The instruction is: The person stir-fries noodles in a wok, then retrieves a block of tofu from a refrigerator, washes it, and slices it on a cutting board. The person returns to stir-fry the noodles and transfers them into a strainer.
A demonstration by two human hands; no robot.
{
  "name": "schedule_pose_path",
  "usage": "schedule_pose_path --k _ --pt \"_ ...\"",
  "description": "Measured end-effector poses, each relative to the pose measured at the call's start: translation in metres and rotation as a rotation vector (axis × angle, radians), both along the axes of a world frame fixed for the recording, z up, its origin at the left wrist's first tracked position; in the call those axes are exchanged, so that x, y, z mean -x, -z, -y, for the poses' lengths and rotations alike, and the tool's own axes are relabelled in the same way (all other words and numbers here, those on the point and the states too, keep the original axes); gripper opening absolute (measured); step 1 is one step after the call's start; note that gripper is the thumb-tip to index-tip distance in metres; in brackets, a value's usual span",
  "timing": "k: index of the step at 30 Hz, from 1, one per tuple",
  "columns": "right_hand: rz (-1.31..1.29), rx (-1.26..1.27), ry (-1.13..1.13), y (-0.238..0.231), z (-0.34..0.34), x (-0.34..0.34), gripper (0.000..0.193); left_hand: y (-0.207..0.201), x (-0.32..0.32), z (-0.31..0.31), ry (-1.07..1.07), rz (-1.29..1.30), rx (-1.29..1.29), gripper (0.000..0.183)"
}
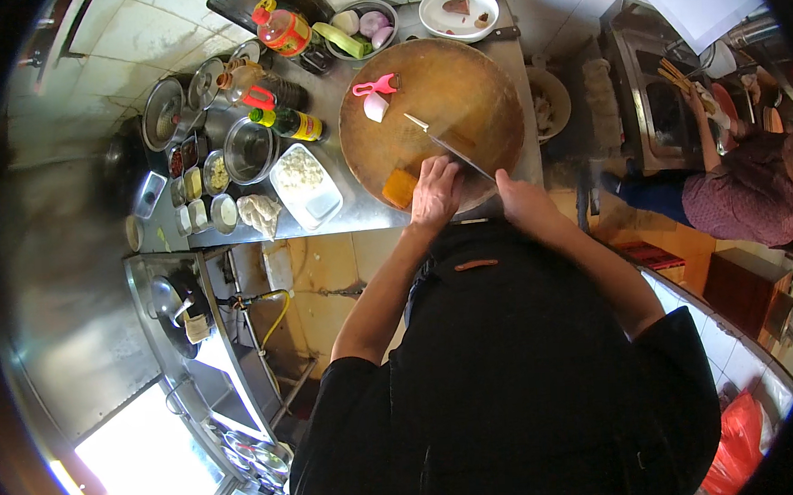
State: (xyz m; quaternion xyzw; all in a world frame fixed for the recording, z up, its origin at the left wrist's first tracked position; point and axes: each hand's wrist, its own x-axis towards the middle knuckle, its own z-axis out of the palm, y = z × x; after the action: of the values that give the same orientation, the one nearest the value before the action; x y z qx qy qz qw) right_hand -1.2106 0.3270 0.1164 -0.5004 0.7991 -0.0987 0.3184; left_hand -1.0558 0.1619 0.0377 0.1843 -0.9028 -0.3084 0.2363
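Black clothing (530, 348) looms closest. At the round board's (459, 76) near edge, the right hand (526, 208) grips a knife (464, 157); the left hand (437, 191) curls just beside an orange block (398, 188), its grip hidden. Toward the left edge lies a pink peeler (376, 86).

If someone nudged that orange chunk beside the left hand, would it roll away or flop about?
The orange chunk looks blocky and fairly straight-edged, so it would probably slide rather than roll. It seems to hold its shape on the board, suggesting it's stiff, not floppy. Being small beside the left hand, it's likely easy to lift.
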Motion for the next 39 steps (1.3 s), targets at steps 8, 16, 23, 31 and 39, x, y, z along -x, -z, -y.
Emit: schedule_pose_path --k 8,16,23,31,39 --pt "0.02 -0.062 -0.043 -0.001 0.003 -0.002 0.017 0.002 -0.001 0.001 -0.001 0.036 0.005 0.023" --pt "0.039 -0.165 -0.05 -0.003 0.007 -0.001 0.018 -0.004 -0.007 0.008 0.053 -0.032 -0.017 0.019" --pt "0.017 -0.035 -0.008 -0.001 0.008 -0.004 0.017 -0.002 -0.009 0.006 -0.002 -0.047 -0.019 0.02" --pt "0.072 0.079 -0.051 0.006 0.004 -0.004 0.016 0.001 -0.013 0.003 -0.01 -0.014 -0.001 0.024" --pt "0.041 0.022 -0.042 0.011 0.002 -0.009 0.018 0.005 -0.015 -0.005 -0.027 0.024 0.035 0.017"
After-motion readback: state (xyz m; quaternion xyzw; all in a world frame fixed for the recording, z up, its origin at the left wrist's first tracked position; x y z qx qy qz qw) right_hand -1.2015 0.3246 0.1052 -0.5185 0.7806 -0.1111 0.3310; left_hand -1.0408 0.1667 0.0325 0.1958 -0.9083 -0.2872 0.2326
